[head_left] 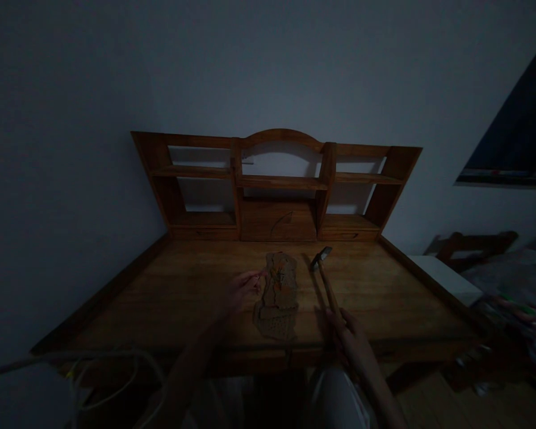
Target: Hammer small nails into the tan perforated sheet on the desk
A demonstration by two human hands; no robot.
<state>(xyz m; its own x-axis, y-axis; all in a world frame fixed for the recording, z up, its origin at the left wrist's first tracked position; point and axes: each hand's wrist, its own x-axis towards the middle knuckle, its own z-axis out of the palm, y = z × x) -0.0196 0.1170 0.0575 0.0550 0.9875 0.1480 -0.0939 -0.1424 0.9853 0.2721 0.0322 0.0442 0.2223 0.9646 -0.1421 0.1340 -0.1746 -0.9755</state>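
My right hand (346,330) is wrapped round the lower end of a hammer's wooden handle. The hammer (328,286) points away from me, its dark metal head low over the desk, right of the brown pieces. Ragged pieces of what looks like torn brown cardboard (279,292) lie stacked in the middle of the desk (196,280), with a few orange-brown patches on top. My left hand (242,286) is at their left edge, thumb and fingers drawn together in a pinch. What those fingertips hold, if anything, is too small and dark to name.
A wooden shelf unit (279,182) with several compartments rises at the desk's back, against the wall. Pale cables (111,354) hang at the front left. To the right are a white cabinet (451,277), a wooden chair (477,241) and a heap of bags. The room is dim.
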